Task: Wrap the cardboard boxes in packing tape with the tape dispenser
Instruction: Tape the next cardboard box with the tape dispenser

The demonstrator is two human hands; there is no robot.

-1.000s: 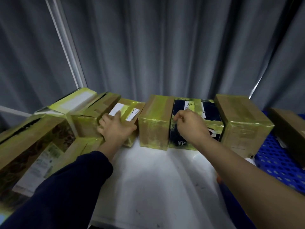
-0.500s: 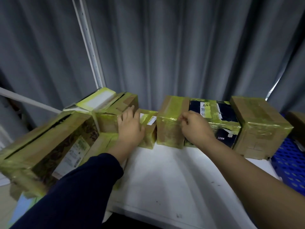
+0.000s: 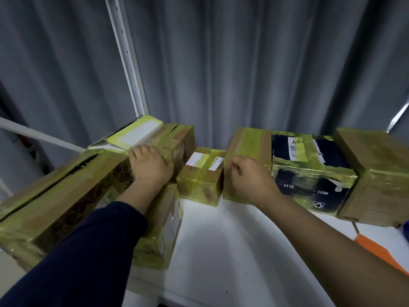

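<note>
grey curtain [image 3: 221, 63] behind, white tabletop [image 3: 221, 251] with a row of cardboard boxes [image 3: 376, 173] along the back. looks mostly done to me: every box i can see already has yellowish tape on it, shiny and wrinkly, labels showing through. small box [image 3: 199, 185] sits between the two grips, dark printed box [image 3: 309, 173] just right of the right grip [image 3: 250, 182]. left grip [image 3: 150, 169] lies flat and open on a taped box [image 3: 179, 140]. right grip's fingers curl at the tall brown box [image 3: 250, 145] corner, can't tell if they're pinching anything. no tape dispenser in sight.
</note>
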